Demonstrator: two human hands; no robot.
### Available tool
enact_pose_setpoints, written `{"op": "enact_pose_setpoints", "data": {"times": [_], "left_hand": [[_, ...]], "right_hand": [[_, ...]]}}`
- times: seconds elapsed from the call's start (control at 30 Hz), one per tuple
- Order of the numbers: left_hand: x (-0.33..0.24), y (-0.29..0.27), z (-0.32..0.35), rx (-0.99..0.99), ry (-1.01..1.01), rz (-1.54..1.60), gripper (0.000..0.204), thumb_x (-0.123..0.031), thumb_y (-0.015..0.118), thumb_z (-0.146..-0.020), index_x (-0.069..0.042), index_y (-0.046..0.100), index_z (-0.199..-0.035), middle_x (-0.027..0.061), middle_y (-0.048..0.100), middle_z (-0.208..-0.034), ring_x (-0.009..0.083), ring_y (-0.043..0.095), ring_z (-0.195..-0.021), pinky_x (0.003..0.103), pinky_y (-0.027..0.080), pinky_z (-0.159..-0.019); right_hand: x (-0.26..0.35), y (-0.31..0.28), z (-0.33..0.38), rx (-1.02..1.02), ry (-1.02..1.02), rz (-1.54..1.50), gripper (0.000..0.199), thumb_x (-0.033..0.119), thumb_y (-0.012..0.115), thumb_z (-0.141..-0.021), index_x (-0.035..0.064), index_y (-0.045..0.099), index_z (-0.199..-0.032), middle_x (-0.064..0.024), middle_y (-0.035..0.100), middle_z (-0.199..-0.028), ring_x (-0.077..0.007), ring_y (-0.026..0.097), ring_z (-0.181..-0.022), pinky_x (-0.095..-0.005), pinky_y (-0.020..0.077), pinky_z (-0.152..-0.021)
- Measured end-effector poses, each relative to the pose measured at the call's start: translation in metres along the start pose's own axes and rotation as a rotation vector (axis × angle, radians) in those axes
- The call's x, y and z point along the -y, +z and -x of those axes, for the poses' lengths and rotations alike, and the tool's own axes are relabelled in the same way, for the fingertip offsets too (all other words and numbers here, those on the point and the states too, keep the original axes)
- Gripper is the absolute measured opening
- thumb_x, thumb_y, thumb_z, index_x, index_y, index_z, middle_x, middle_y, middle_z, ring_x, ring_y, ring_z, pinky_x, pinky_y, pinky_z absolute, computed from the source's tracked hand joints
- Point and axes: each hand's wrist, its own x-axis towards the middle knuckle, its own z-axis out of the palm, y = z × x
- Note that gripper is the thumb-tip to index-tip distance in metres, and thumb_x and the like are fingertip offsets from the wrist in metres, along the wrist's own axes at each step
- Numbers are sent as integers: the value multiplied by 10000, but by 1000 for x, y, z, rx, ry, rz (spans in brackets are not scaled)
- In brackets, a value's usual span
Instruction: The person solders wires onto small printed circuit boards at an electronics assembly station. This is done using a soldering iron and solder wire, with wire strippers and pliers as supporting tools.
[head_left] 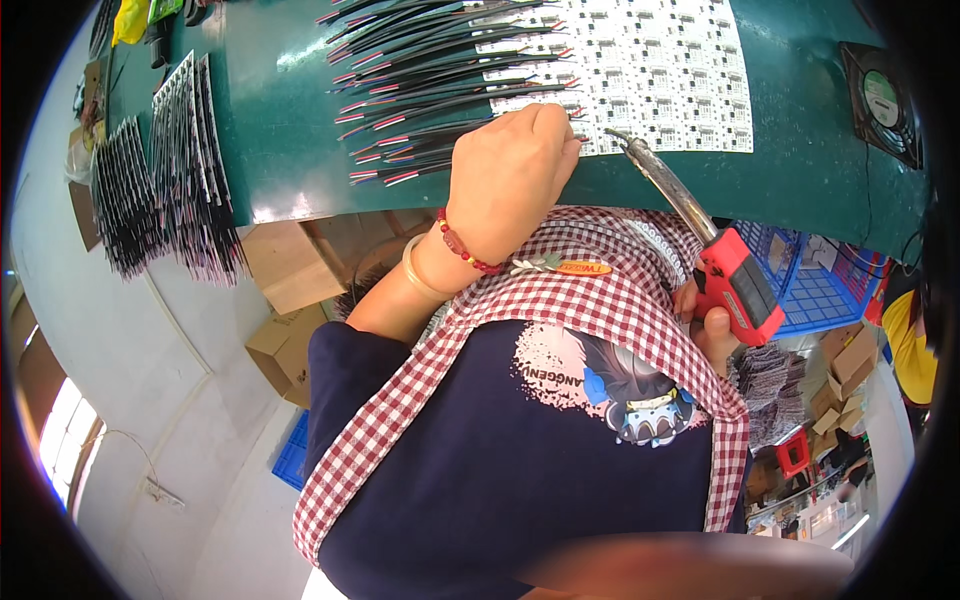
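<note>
My left hand [512, 165], with a red bead bracelet and a bangle at its wrist, is closed over the near left part of a white circuit board sheet [690, 75]. Its fingertips are turned away, so what they pinch is hidden. Beside it lie rows of black cables [420, 95] with stripped red, white and dark wire ends, overlapping the sheet's left part. Low at the right, my right hand [710, 335] is wrapped round the red and black handle of a soldering iron [735, 285]. The iron's tip points up and left, just right of the left hand's fingers.
Boards with hanging black cables [165, 170] drape over the green table [270, 120] at the left. A black fan [880, 100] sits at the far right. Below the table are cardboard boxes [285, 350] and a blue crate [800, 280]. Someone in yellow [910, 350] is at the right edge.
</note>
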Motion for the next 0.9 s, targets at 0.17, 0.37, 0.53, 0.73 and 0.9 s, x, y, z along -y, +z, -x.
{"op": "enact_pose_setpoints", "data": {"times": [0.17,0.37,0.53,0.73,0.9], "left_hand": [[-1,0,1,21,-20,-10,145,-143,697,-784,-79,567,-768,59,626,-686,258,614,-612,349,459,-524],[-2,0,0,20,-23,1,149,-144,699,-784,-79,566,-767,60,625,-685,257,612,-611,349,457,-522],[-3,1,1,11,-26,0,149,-141,700,-783,-79,565,-763,59,621,-679,255,609,-605,345,454,-518],[-1,-1,2,14,-16,-9,148,-140,701,-783,-79,568,-765,60,618,-679,256,608,-604,345,453,-516],[-1,0,-1,32,-17,-15,140,-147,699,-786,-79,576,-775,61,620,-691,257,612,-614,350,459,-530]], "right_hand": [[-2,-2,2,-11,34,12,563,538,660,-815,0,597,-968,-46,569,-772,-123,503,-664,-260,372,-564],[3,4,1,-25,32,65,497,477,674,-828,5,597,-964,-45,564,-778,-121,495,-670,-273,375,-585],[4,1,-2,47,55,237,733,569,671,-799,-54,509,-1149,-55,528,-729,-134,482,-619,-263,364,-546],[2,1,4,-13,60,-39,543,522,681,-810,16,600,-988,-26,581,-780,-102,507,-678,-246,375,-568],[1,-4,3,0,53,23,572,532,689,-802,24,603,-1050,-27,596,-804,-108,523,-688,-247,385,-571]]}}
